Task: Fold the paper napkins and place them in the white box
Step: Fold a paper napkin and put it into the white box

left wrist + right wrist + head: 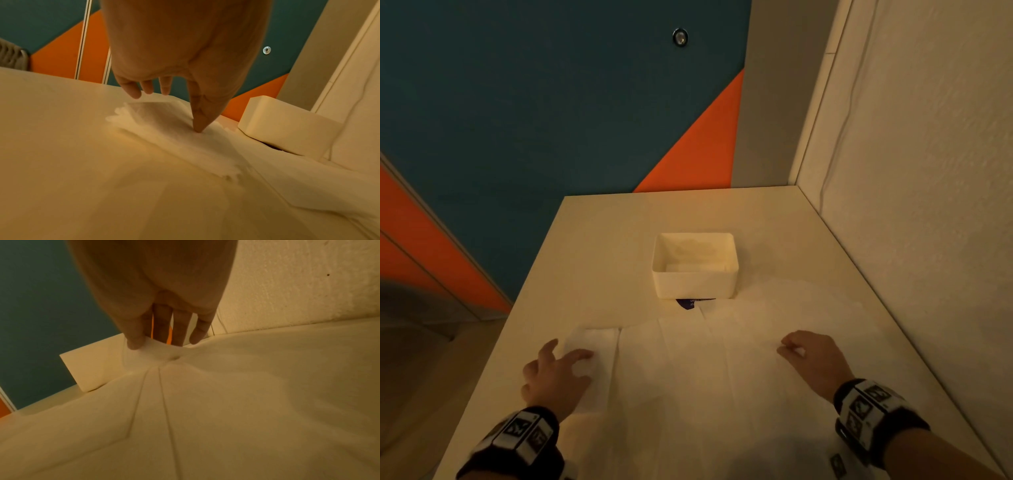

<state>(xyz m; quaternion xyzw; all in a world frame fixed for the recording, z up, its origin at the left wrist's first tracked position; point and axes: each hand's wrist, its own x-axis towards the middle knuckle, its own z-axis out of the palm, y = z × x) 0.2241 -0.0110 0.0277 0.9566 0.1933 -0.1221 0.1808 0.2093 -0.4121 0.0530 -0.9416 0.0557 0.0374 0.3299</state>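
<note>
Now my left hand (558, 371) rests on a folded napkin (594, 346) at the near left of the table (599, 240), fingers spread, the thumb tip pressing down so the paper stays put. My right hand (808, 358) pinches the far edge of a big flat napkin (205, 402) between thumb and fingers, lifting it a bit, I think to fold it over. More napkins lie spread in the middle. The white box (695, 270) sits just beyond them, so I can drop folded ones in without a long reach
</note>
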